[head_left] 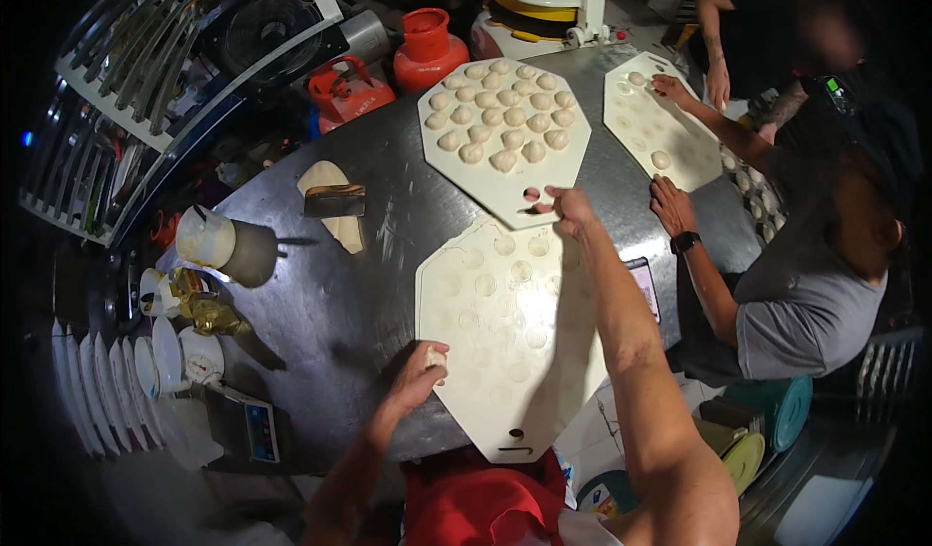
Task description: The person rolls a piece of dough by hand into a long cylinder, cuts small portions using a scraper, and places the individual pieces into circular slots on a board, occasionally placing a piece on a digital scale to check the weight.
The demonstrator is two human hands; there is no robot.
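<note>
My right hand [573,210] is closed on the near end of a pale eight-sided board [490,185], with fingers at its handle holes. Several rounded dough balls [513,139] sit in rows on that board. Nearer to me lies a second pale board [495,391] with shallow round hollows and no dough on it; its slotted end points toward my red apron. At this board's left edge my left hand [416,379] has its fingers curled around a small pale lump of dough [436,359], partly hidden by the fingers.
At right, a person's hands [670,201] touch another board [641,133] with a few dough balls. A flat tool [335,201] lies across pale dough at left, beyond a white bucket [206,237]. Red gas cylinders [427,51] stand past the table; a phone [643,287] lies right.
</note>
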